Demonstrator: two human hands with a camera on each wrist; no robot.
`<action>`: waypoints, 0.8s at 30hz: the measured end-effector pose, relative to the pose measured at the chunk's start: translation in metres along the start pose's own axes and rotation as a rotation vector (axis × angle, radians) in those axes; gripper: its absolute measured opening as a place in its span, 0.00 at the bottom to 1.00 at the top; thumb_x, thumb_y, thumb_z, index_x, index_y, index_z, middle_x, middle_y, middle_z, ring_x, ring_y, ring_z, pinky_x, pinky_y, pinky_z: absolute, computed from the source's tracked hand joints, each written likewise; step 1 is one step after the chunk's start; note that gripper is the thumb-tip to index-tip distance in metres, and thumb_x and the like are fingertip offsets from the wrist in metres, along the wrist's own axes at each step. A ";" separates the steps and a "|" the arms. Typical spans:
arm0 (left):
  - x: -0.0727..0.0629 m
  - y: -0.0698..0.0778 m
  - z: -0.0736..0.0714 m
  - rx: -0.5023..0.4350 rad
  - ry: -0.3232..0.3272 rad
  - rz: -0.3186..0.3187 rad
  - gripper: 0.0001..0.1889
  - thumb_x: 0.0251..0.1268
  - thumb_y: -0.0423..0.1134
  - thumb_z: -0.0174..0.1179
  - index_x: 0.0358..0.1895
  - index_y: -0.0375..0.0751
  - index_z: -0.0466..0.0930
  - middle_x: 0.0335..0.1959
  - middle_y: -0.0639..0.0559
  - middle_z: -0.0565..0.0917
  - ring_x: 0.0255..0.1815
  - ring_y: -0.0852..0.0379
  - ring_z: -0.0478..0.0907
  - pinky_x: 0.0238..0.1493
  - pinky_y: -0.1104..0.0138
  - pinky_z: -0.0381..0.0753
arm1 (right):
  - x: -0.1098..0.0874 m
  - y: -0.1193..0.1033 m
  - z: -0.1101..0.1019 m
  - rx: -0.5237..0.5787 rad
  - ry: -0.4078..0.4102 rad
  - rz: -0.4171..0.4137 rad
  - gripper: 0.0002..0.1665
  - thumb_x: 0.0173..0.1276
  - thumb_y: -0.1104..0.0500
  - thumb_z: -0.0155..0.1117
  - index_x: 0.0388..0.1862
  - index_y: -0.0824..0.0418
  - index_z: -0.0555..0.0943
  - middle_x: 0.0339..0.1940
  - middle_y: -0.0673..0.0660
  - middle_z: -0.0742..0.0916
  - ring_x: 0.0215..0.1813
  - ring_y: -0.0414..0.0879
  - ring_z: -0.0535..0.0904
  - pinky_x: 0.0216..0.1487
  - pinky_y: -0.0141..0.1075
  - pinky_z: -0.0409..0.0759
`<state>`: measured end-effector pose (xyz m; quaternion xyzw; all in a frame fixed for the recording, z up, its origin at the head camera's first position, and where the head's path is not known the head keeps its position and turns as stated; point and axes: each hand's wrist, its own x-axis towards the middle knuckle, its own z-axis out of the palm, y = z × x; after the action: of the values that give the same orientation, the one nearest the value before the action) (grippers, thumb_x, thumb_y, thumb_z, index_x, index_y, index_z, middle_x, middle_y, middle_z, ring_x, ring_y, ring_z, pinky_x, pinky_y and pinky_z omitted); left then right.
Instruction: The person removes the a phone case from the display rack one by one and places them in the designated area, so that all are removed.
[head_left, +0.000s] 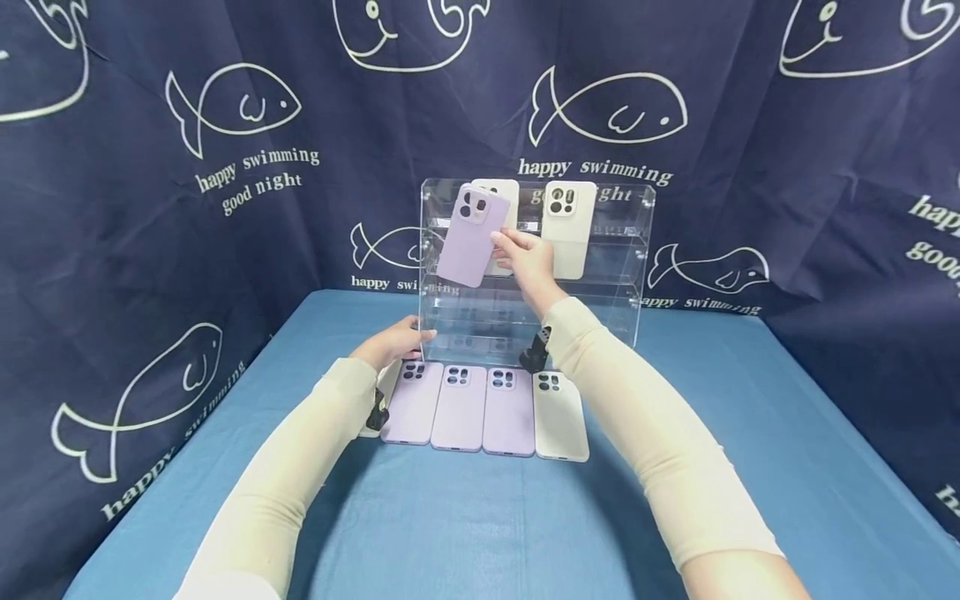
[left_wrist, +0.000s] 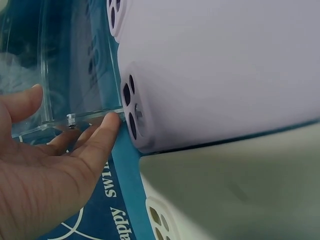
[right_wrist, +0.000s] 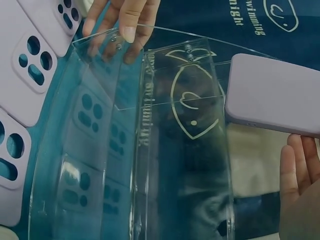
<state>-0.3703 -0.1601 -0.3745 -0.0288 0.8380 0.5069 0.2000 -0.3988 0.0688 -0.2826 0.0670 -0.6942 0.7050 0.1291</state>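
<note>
Right hand (head_left: 527, 260) pinches a lavender phone case (head_left: 470, 242) by its edge, holding it tilted before the upper part of a clear acrylic display rack (head_left: 461, 310), partly covering one upright white phone case (head_left: 507, 204), with a second white phone case (head_left: 567, 232) standing to the right. Left hand (head_left: 390, 342) grips the rack's lower left side panel, thumb inside and fingers outside. Just before the rack, three lavender cases (head_left: 458, 410) lie side by side on the blue-covered table (head_left: 450, 525), a white case (head_left: 561, 421) next to them.
</note>
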 end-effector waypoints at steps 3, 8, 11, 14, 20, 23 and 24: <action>0.001 -0.002 -0.001 -0.002 0.002 -0.007 0.38 0.77 0.45 0.48 0.78 0.39 0.36 0.77 0.35 0.49 0.73 0.40 0.62 0.75 0.55 0.65 | -0.002 -0.002 -0.003 0.021 0.012 -0.003 0.24 0.65 0.53 0.69 0.56 0.64 0.81 0.44 0.63 0.89 0.36 0.41 0.86 0.47 0.35 0.88; 0.002 -0.003 -0.003 0.015 0.019 -0.026 0.39 0.76 0.47 0.49 0.78 0.41 0.37 0.77 0.36 0.51 0.71 0.42 0.65 0.76 0.54 0.63 | -0.005 -0.009 -0.007 0.026 0.005 -0.023 0.23 0.64 0.54 0.69 0.55 0.65 0.82 0.39 0.60 0.90 0.34 0.39 0.85 0.48 0.36 0.88; 0.003 -0.003 -0.003 0.012 0.028 -0.026 0.39 0.75 0.47 0.50 0.78 0.41 0.38 0.77 0.36 0.52 0.71 0.42 0.66 0.76 0.54 0.64 | -0.007 -0.012 -0.009 0.028 0.003 -0.020 0.23 0.64 0.54 0.70 0.55 0.65 0.82 0.38 0.59 0.90 0.33 0.40 0.85 0.49 0.38 0.88; 0.004 -0.002 -0.002 -0.001 0.039 -0.024 0.38 0.75 0.47 0.50 0.78 0.41 0.39 0.77 0.36 0.53 0.71 0.41 0.66 0.74 0.55 0.66 | -0.009 -0.014 -0.012 0.026 0.001 -0.016 0.24 0.64 0.54 0.70 0.55 0.65 0.82 0.40 0.60 0.90 0.33 0.40 0.85 0.50 0.40 0.88; 0.004 -0.002 0.000 -0.008 0.048 -0.022 0.38 0.76 0.46 0.50 0.78 0.39 0.39 0.76 0.35 0.53 0.70 0.41 0.66 0.73 0.56 0.68 | -0.013 -0.012 -0.021 0.029 -0.003 -0.021 0.24 0.64 0.54 0.70 0.55 0.66 0.82 0.33 0.54 0.89 0.37 0.47 0.86 0.54 0.48 0.85; 0.005 -0.003 0.001 0.000 0.045 -0.024 0.39 0.75 0.47 0.50 0.78 0.39 0.38 0.76 0.35 0.53 0.70 0.41 0.67 0.74 0.56 0.67 | -0.015 -0.010 -0.027 0.031 0.006 -0.018 0.24 0.64 0.55 0.70 0.55 0.67 0.81 0.32 0.53 0.89 0.36 0.47 0.86 0.55 0.48 0.85; 0.005 -0.003 0.001 0.001 0.044 -0.023 0.39 0.75 0.47 0.50 0.78 0.39 0.39 0.76 0.35 0.53 0.70 0.41 0.67 0.74 0.55 0.66 | -0.016 -0.010 -0.030 0.023 0.007 -0.014 0.25 0.64 0.55 0.70 0.56 0.67 0.81 0.34 0.55 0.89 0.36 0.46 0.86 0.54 0.46 0.86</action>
<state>-0.3741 -0.1601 -0.3787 -0.0494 0.8421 0.5033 0.1871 -0.3778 0.0972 -0.2785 0.0708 -0.6851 0.7122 0.1355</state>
